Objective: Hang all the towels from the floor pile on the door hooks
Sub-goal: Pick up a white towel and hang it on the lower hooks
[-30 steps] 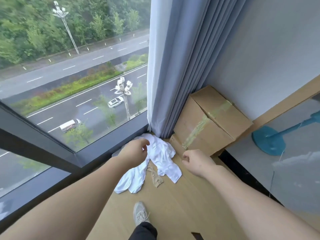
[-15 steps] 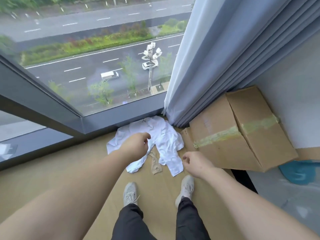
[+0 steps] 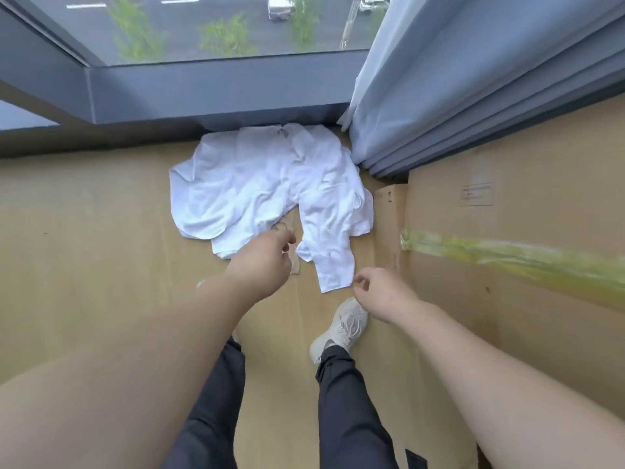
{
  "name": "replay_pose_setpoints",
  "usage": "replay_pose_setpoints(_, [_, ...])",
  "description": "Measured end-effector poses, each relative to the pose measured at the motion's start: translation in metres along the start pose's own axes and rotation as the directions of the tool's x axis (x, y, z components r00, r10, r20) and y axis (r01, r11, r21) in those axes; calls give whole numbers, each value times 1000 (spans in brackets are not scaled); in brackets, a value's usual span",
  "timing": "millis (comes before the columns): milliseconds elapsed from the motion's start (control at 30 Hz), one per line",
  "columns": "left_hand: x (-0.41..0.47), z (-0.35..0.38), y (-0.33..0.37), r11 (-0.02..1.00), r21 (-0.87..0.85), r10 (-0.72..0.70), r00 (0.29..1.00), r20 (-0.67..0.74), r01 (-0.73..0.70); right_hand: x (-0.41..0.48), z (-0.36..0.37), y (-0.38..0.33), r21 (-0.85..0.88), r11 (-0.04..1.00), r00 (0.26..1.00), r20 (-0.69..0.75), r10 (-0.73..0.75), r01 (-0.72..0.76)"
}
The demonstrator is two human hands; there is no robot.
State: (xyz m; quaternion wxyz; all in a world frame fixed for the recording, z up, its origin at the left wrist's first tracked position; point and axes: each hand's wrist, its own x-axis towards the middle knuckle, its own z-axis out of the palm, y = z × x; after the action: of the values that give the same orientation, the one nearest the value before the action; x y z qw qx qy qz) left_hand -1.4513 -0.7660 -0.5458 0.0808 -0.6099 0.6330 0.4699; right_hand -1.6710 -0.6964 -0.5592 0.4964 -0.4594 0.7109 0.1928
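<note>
One white crumpled towel pile (image 3: pixel 257 184) on tan floor (image 3: pixel 84 231) below window (image 3: pixel 216 93), frame centre.
Left hand (image 3: pixel 267 262) and right hand (image 3: pixel 378 292) loosely curled, holding nothing; pile's long tail points down-frame, tip just beside right hand, the nearer.

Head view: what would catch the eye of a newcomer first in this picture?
A crumpled white towel pile lies on the wooden floor under the window, beside the grey curtain. The left hand and right hand hover at its near edge; contact is unclear. A big cardboard box with yellow-green tape fills the right side.
</note>
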Motion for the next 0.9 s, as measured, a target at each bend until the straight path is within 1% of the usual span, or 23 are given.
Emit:
replay_pose_setpoints(100, [48,32,-32,1000,10,-18,1000,17,18,62,19,12,-16,999,999,10,31,-31])
replay_pose_setpoints(233, [111,74,-72,999,51,-1,1000,26,0,146,48,19,-33,999,1000,14,26,-26])
replay_pose_setpoints(300, [138,95,-93,998,56,0,1000,28,-2,185,65,24,-21,999,999,1,48,-47])
replay_pose_setpoints(500, [188,144,-149,994,105,6,996,93,-16,282,107,49,39,989,990,2,142,-142])
replay_pose_setpoints(567, [197,154,-162,991,131,19,994,107,-33,305,112,56,70,982,982,-53,180,-176])
replay_pose_setpoints(633, [204,162,-173,988,150,18,993,113,-35,324,114,61,153,970,959,-186,216,-189])
replay_pose_setpoints(700, [212,166,-182,987,159,12,994,111,-30,339,114,61,273,949,917,-316,244,-158])
replay_pose_setpoints(733, [216,168,-185,987,159,10,994,107,-27,344,114,59,323,937,899,-357,253,-135])
replay_pose_setpoints(800, [224,170,-187,989,147,9,995,99,-24,351,113,55,395,911,876,-391,284,-120])
replay_pose_setpoints(833, [226,172,-187,990,138,8,995,98,-21,354,113,53,403,906,870,-392,299,-130])
replay_pose_setpoints(900, [227,173,-186,993,114,2,995,96,-13,354,115,50,373,916,882,-369,293,-148])
